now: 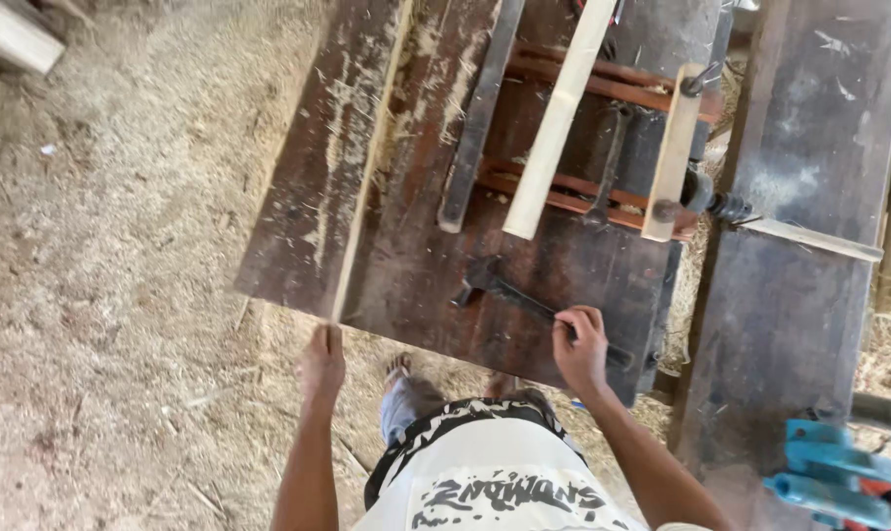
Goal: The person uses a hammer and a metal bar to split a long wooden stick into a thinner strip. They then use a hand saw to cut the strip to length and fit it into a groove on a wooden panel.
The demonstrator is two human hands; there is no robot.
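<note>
Left hand (321, 362): fingers closed on the near end of a thin wood strip (367, 177) lying along the counter (298, 226)
Right hand (580, 349): curled around the black wrench (524, 303) flat on the counter's near edge
Far right: blue tool (834, 472)

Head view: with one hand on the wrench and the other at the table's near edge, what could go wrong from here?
The left hand pinches the thin wooden strip at the table edge; the rough strip might splinter into the fingers. The right hand grips the dark wrench near that edge, so a slip could drop it toward the sandalled feet. Loose sawdust may make footing unsure.
</note>
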